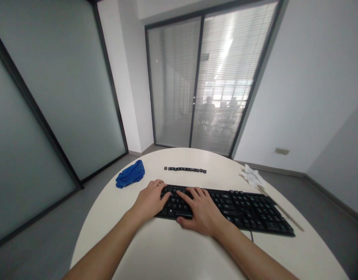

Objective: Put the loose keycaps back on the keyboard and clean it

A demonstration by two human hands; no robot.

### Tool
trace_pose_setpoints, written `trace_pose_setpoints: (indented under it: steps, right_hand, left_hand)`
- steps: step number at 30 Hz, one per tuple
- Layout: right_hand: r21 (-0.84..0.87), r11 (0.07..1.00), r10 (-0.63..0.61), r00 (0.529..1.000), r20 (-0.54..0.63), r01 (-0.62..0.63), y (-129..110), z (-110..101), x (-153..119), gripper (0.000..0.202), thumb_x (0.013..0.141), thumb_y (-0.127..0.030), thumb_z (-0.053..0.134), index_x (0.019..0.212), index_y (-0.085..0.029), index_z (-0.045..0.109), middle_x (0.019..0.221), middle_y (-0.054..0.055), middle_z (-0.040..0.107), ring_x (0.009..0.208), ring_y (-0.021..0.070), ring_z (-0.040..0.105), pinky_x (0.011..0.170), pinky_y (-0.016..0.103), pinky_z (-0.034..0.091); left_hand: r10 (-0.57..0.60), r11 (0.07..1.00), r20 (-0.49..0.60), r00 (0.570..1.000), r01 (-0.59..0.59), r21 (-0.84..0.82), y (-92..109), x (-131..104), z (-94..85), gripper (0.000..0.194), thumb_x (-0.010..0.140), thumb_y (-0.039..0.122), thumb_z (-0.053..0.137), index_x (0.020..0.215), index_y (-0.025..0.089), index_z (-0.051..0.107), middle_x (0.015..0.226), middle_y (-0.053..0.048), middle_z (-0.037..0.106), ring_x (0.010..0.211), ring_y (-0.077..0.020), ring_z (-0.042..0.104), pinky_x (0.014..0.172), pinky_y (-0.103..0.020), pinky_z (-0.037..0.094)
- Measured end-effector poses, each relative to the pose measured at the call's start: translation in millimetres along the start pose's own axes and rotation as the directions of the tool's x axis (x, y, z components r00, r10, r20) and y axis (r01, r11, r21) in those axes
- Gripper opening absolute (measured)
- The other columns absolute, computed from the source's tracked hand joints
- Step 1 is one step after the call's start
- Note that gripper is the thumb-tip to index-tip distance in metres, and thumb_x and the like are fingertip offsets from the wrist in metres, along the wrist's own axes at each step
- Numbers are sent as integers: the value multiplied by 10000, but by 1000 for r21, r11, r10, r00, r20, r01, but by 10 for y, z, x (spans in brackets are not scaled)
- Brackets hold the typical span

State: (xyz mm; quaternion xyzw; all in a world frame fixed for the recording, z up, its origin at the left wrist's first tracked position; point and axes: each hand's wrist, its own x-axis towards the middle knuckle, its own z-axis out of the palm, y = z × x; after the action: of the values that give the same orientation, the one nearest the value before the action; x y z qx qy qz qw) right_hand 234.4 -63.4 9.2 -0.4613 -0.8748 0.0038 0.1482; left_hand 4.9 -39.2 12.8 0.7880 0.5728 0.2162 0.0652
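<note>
A black keyboard point(225, 206) lies across the round table, turned at a slight angle. My left hand point(151, 198) clasps its left end, fingers over the far edge and thumb on the keys. Across the left-middle part of the keys lies my right hand point(200, 208), palm down with its fingers apart. Its index finger reaches toward the left-hand keys, and its thumb rests by the front edge. The keys under both hands are hidden. Beyond the keyboard, several loose black keycaps point(187, 169) stand in a row.
A crumpled blue cloth point(130, 174) sits on the left of the white table point(155, 249). White crumpled material point(251, 175) lies at the far right, near a thin stick point(289, 218) behind the keyboard. The keyboard's cable point(251, 235) shows at its front edge.
</note>
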Motion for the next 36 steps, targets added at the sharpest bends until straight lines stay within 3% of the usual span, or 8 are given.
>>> trace_pose_setpoints:
  steps: [9,15,21,24,27,31,33,36]
  right_hand:
    - [-9,1000,-1,1000,12,1,8,5,-4,816,785,-683,622,1483,-293,459,1398,129,534,1247,360,446,1074,523,300]
    - [-10,1000,-2,1000,4,2,-6,10,-14,811,781,-673,633,1471,-279,471,1404,134,529,1244,357,448,1074,521,298]
    - [52,998,-36,999,-18,37,35,-74,-23,745,790,-627,654,1388,-202,530,1377,135,564,1245,332,473,1094,497,320]
    - [149,983,-112,994,9,109,173,-164,-32,713,814,-505,669,1407,-145,502,1402,133,570,1244,294,508,1103,437,356]
    - [220,964,-150,989,-6,148,359,-219,-41,497,871,-308,590,1342,-152,567,1355,100,620,1225,232,548,1098,358,382]
    - [127,986,119,990,-70,-110,630,-184,-20,378,945,-312,499,1265,-162,635,1244,101,686,1181,247,586,1065,382,414]
    - [62,954,297,953,-54,-294,780,-143,20,372,957,-329,491,1253,-163,645,1289,105,666,1210,235,582,1074,349,407]
    - [10,910,415,909,-34,-414,995,-91,139,382,969,-281,453,1276,-138,630,1286,131,665,1174,233,618,1030,334,438]
  left_hand:
    - [-18,990,4,1000,18,-142,-150,49,192,560,849,377,616,1364,176,530,1389,-148,566,1294,-330,484,1123,-467,377]
    - [55,991,-117,992,-69,-114,139,24,218,458,942,335,474,1369,183,536,1459,-122,526,1362,-286,446,1164,-471,342]
    - [59,998,-14,998,-58,19,455,42,441,524,998,421,358,1448,183,485,1593,-137,363,1482,-356,284,1184,-562,250]
    - [36,996,-20,999,-34,84,487,52,533,552,988,465,370,1433,170,509,1555,-166,420,1451,-383,334,1175,-576,239]
    - [50,994,-46,998,-45,96,473,40,562,546,978,460,392,1436,185,510,1527,-157,464,1424,-381,378,1177,-574,228]
    - [58,994,-30,998,-55,94,464,23,540,574,984,480,369,1460,180,484,1546,-146,441,1431,-370,367,1183,-568,226]
    - [44,992,0,999,-44,122,469,28,527,596,992,502,331,1476,180,463,1559,-132,426,1441,-357,352,1189,-562,222]
    - [27,988,41,999,-32,149,459,52,515,620,997,518,297,1495,175,435,1572,-122,407,1455,-346,329,1197,-558,213]
